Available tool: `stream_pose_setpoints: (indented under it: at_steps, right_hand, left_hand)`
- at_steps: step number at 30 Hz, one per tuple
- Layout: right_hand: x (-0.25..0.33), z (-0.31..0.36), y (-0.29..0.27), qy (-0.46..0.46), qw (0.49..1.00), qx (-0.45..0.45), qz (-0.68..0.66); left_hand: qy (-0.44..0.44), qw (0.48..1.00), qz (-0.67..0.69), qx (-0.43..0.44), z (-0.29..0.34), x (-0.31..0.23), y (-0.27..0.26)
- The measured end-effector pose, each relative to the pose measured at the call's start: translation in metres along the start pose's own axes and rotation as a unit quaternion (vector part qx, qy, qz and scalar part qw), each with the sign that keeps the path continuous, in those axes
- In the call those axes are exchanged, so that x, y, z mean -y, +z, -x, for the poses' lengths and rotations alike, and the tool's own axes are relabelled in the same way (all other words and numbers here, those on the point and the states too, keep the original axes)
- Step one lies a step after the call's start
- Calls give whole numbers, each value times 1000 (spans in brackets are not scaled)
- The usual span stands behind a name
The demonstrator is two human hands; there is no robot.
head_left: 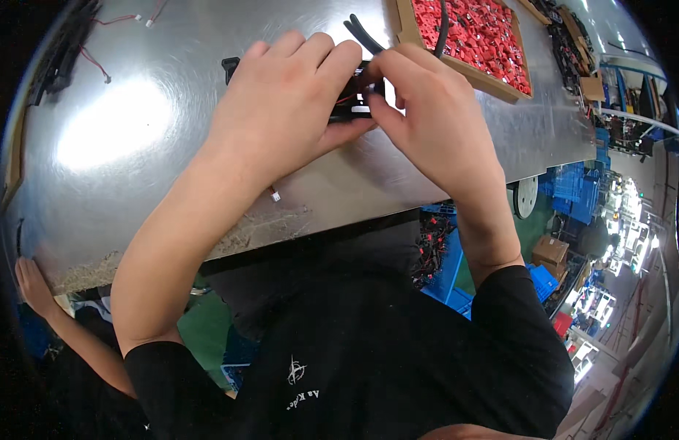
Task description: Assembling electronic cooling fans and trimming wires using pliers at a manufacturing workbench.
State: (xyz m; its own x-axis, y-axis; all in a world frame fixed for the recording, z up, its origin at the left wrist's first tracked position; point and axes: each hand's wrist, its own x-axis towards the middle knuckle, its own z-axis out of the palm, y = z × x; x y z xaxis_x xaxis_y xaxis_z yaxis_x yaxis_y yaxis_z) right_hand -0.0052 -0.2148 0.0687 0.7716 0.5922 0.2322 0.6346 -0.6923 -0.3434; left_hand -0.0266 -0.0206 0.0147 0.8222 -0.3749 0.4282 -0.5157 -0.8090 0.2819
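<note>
My left hand [288, 95] is closed around a black plastic part [344, 114] above the metal table. Its fingers cover most of the part, and a black end piece [230, 67] sticks out beyond them on the left. Close by on the right, my right hand [438, 110] has its thumb and fingers bent against the same part's right end. Between the hands a dark opening with a thin reddish wire and something pale shows. Black cables [363, 34] rise behind my right hand. A small white connector [274, 194] hangs or lies below my left wrist; which, I cannot tell.
A cardboard tray [526, 89] of small red parts stands at the far right. Black parts [57, 55] and wires with connectors [97, 67] lie at the far left. Another person's hand [34, 286] rests at the table's left edge. Blue crates [574, 191] stand beyond the right end.
</note>
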Motion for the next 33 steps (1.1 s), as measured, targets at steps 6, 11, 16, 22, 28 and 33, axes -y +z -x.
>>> stream_pose_setpoints:
  at_steps: [6, 11, 16, 22, 28, 33]
  right_hand:
    - [-17, -7, 9, -13, 1000, -19, -13]
    - [-21, -3, 3, -27, 998, -31, -44]
    - [-26, -2, 5, -46, 995, -74, -39]
    - [-17, -5, 9, -63, 997, -48, -8]
    - [-27, -7, 5, -126, 991, -38, 8]
    - [4, 14, 1, 5, 993, 41, 107]
  left_hand:
    - [7, 1000, 20, -6, 0, 2, 0]
    - [1, 1000, 16, 2, 1, 2, 0]
    - [4, 1000, 18, 5, 0, 1, 0]
    - [-5, 1000, -3, -1, 1, 2, 1]
    - [1, 1000, 23, 14, -2, 2, -1]
    - [-3, 999, 28, 18, 1, 5, -2]
